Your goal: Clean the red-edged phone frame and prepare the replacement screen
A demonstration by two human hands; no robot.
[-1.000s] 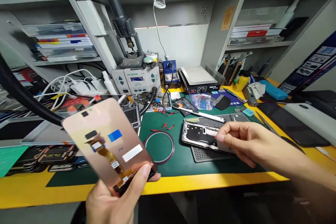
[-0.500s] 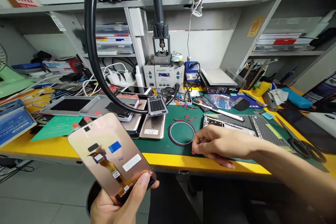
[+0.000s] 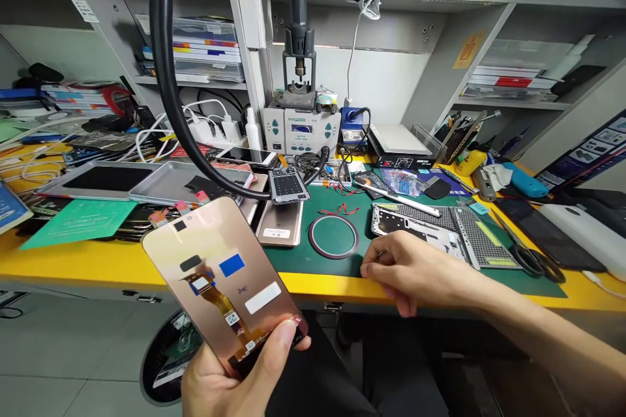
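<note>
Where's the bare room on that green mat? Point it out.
Small bare patches of green mat lie between the gold phone and the ring, plus a thin strip from ring to yellow edge. Crowded: left, with trays; right, scissors; back, the grey station.

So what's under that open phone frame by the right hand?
A grey mat full of holes pokes out from under the phone frame. Whatever is directly beneath the frame is covered, and the right hand hides part of the near side.
</note>
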